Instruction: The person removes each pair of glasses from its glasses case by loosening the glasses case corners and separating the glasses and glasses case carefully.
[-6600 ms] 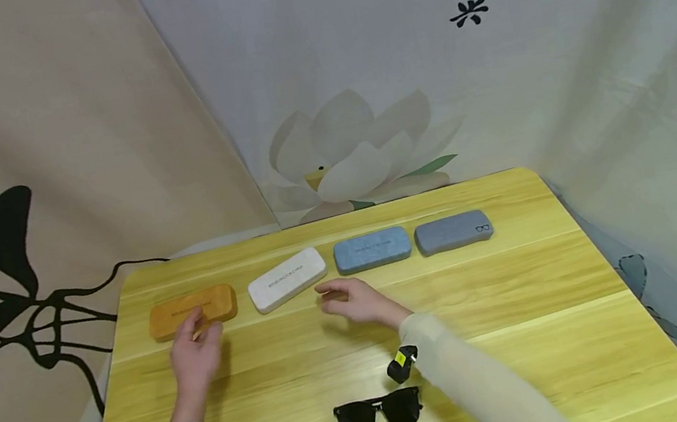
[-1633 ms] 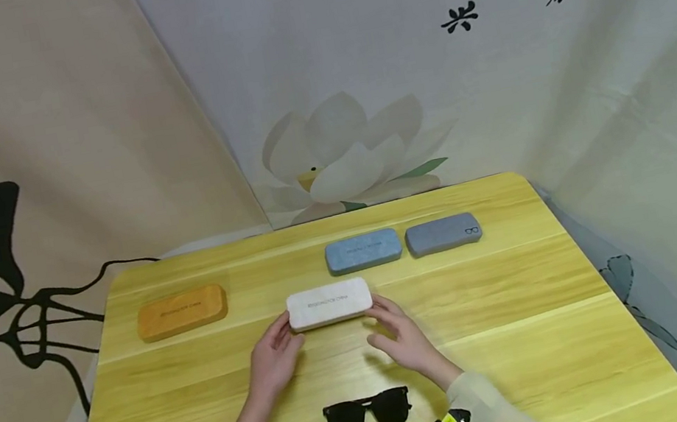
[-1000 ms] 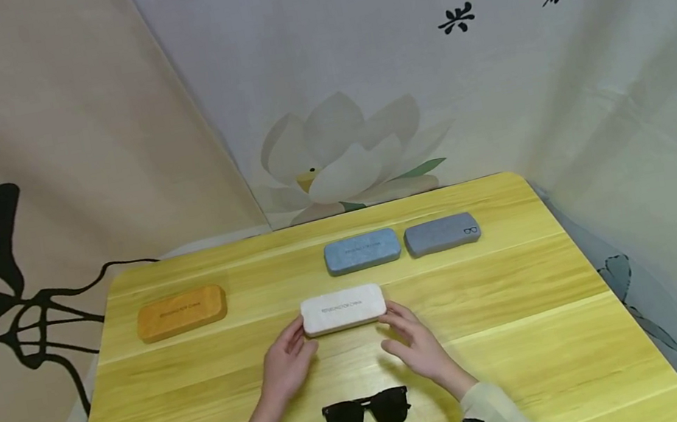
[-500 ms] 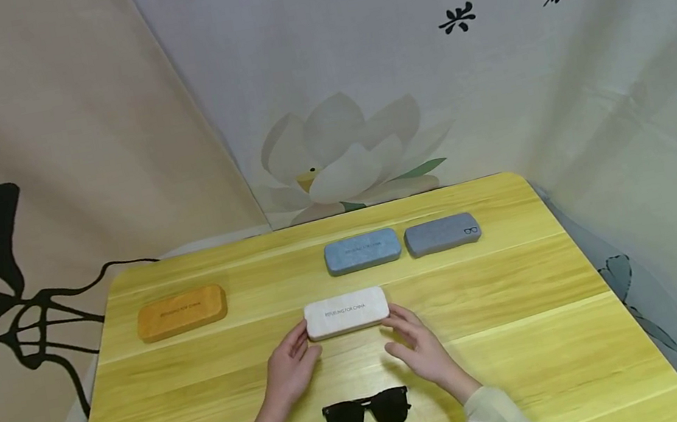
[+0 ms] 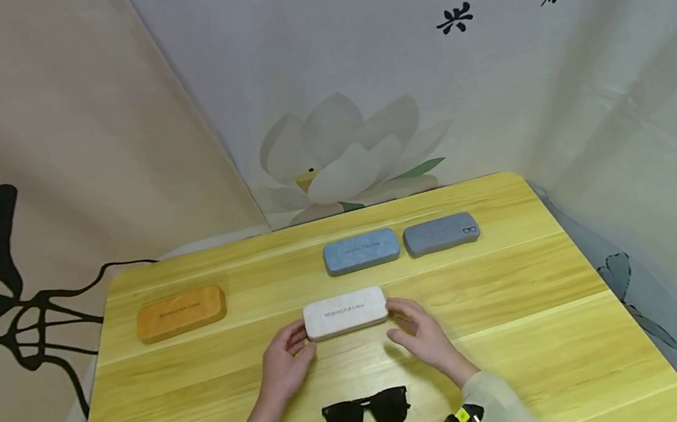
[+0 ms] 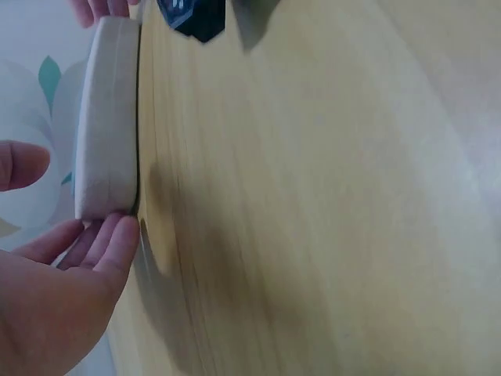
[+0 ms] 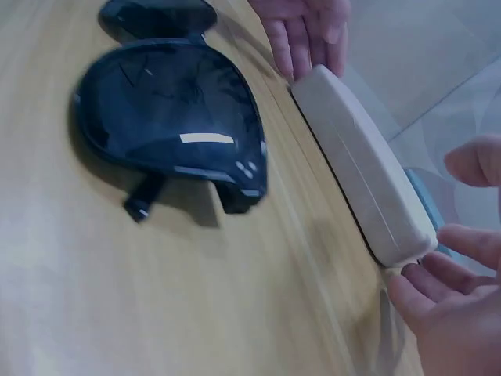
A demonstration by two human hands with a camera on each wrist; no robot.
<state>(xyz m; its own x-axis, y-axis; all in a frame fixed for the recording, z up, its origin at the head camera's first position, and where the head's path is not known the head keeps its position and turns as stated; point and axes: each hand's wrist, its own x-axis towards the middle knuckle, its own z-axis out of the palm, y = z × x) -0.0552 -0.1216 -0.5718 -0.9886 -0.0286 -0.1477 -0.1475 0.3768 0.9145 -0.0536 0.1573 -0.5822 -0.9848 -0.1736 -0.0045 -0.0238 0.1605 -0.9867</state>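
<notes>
A white glasses case (image 5: 345,313) with dark lettering lies closed on the table in front of the back row. My left hand (image 5: 286,361) is at its left end, relaxed fingertips touching that end in the left wrist view. At the opposite end, my right hand (image 5: 423,335) has its fingertips right at the case's corner, thumb held away from it. Both hands have their fingers extended, not curled round the case (image 7: 364,168). Nearer to me, between the wrists, black sunglasses (image 5: 367,413) rest with their dark lenses facing me.
An orange glasses case (image 5: 181,313) lies at the back left of the wooden table (image 5: 538,357). A blue case (image 5: 362,251) and a grey-blue case (image 5: 441,234) with a small glasses mark sit side by side at the back. A printed cloth (image 5: 339,54) hangs behind.
The white case has come out of the back row, towards me and to the right, and straightened. My left hand has left the orange case. Over the last half second the hands barely shift.
</notes>
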